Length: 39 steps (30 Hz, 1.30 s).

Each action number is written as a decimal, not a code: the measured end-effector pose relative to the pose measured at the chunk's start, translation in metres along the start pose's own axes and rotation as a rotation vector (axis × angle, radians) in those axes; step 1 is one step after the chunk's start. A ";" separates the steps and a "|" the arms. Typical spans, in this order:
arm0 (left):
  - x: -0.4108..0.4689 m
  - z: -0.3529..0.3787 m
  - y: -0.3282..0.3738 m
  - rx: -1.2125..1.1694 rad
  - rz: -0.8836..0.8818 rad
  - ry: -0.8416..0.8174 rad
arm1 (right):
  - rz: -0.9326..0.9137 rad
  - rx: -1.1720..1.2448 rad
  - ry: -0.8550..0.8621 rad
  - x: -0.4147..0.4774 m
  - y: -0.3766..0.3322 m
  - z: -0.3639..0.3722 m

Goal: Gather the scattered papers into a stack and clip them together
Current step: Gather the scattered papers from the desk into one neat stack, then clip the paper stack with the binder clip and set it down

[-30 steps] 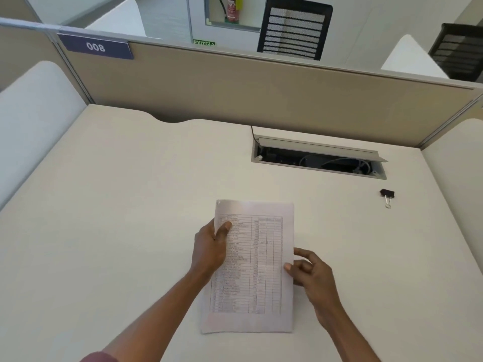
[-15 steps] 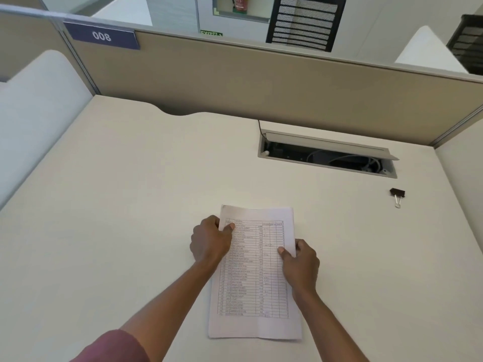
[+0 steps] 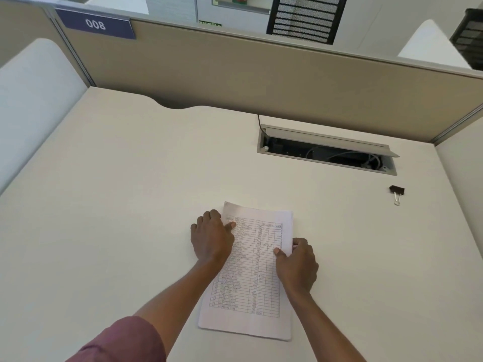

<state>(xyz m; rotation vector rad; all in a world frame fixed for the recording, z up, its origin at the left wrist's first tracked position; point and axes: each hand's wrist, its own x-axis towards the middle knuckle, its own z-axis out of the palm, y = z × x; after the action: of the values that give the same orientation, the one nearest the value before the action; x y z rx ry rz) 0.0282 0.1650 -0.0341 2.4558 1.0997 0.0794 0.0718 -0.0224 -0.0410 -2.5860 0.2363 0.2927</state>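
Desk [image 3: 130,205]: partition along the far edge, wide run of top left of the papers. Paper stack [image 3: 251,273]: flat, near centre (printed table up). Left hand [image 3: 211,241] grips its left edge, thumb on top; right hand [image 3: 296,267] pinches its right edge. Binder clip [image 3: 396,191]: far right, well apart.

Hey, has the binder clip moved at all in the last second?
No. The binder clip lies where it was, just nearer than the cable hatch's right end. The left hand and right hand grip the papers.
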 end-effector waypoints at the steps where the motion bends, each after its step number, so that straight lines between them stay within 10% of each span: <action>1: 0.000 0.000 0.001 0.029 0.003 0.013 | -0.017 -0.006 0.010 0.000 0.000 0.000; 8: 0.001 0.003 -0.008 0.218 0.274 0.082 | -0.240 -0.237 0.043 0.000 -0.002 -0.005; 27: 0.012 -0.014 -0.007 0.385 0.266 -0.044 | -0.311 -0.435 -0.081 0.010 -0.006 -0.013; 39: 0.006 -0.013 0.004 0.194 0.128 -0.082 | -0.237 0.176 -0.037 0.037 0.035 -0.036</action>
<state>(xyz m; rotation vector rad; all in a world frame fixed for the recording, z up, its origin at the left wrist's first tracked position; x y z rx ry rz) 0.0322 0.1715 -0.0214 2.6749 0.9541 -0.0928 0.1053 -0.0749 -0.0374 -2.4017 -0.0565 0.2224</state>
